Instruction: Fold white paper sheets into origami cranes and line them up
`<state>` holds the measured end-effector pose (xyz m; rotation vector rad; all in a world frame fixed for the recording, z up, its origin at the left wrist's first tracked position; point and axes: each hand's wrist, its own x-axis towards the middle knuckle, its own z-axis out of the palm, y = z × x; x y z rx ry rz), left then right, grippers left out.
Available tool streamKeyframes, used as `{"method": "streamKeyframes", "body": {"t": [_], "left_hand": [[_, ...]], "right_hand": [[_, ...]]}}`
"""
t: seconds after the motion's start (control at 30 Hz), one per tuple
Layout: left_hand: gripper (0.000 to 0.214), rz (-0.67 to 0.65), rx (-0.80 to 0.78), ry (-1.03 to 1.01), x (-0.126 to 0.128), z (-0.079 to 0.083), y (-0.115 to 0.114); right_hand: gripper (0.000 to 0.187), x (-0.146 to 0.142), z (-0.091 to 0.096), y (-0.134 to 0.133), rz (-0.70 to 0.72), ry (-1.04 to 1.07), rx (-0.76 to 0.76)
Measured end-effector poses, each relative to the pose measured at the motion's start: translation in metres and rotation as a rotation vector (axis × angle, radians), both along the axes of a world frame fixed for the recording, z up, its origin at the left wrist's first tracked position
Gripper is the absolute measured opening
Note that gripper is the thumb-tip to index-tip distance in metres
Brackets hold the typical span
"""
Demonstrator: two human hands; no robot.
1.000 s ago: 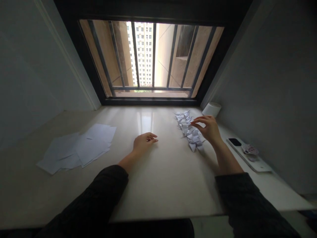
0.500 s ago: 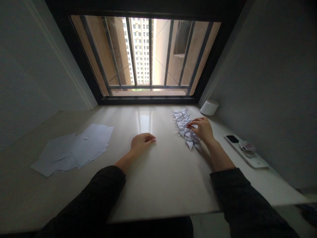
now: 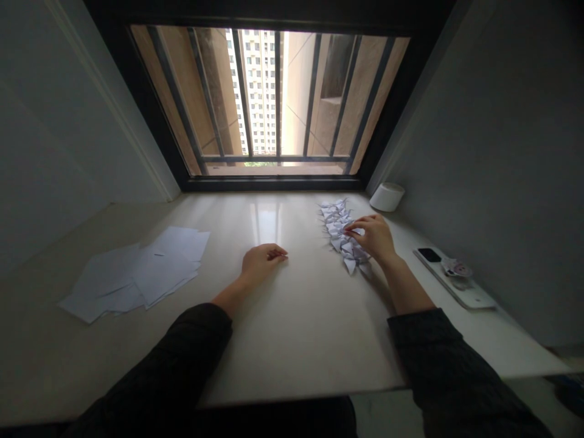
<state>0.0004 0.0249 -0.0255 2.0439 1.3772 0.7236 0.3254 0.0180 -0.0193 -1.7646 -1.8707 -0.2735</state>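
Note:
Folded white paper cranes [image 3: 336,228] stand close together in rows on the pale sill, right of the middle. Over their right side is my right hand [image 3: 371,237], thumb and fingertips pinched at one paper crane, which the fingers partly hide. My left hand [image 3: 262,263] rests on the sill to the left of the cranes, apart from them. Its fingers are curled with the tips together, and nothing shows between them.
Loose white paper sheets [image 3: 159,267] lie overlapped at the left. A white cylindrical object [image 3: 387,198] stands in the far right corner. A white phone [image 3: 469,295] with a round grip lies near the right wall. Ahead is a barred window [image 3: 274,184].
Both hands keep nearly the same place and pose. The whole view has shifted very slightly; the paper cranes and sheets look unmoved.

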Motion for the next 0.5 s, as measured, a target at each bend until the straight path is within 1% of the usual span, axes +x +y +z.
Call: {"method": "streamKeyframes", "body": {"t": [0.23, 0.5], "left_hand": [[0.017, -0.007, 0.015, -0.004, -0.0002, 0.0012, -0.0009], [0.018, -0.017, 0.007, -0.045, -0.0003, -0.0021, 0.0003]], "right_hand": [[0.017, 0.0008, 0.0008, 0.0006, 0.015, -0.007, 0.009], [0.016, 0.0028, 0.0046, -0.001, 0.041, -0.008, 0.064]]}}
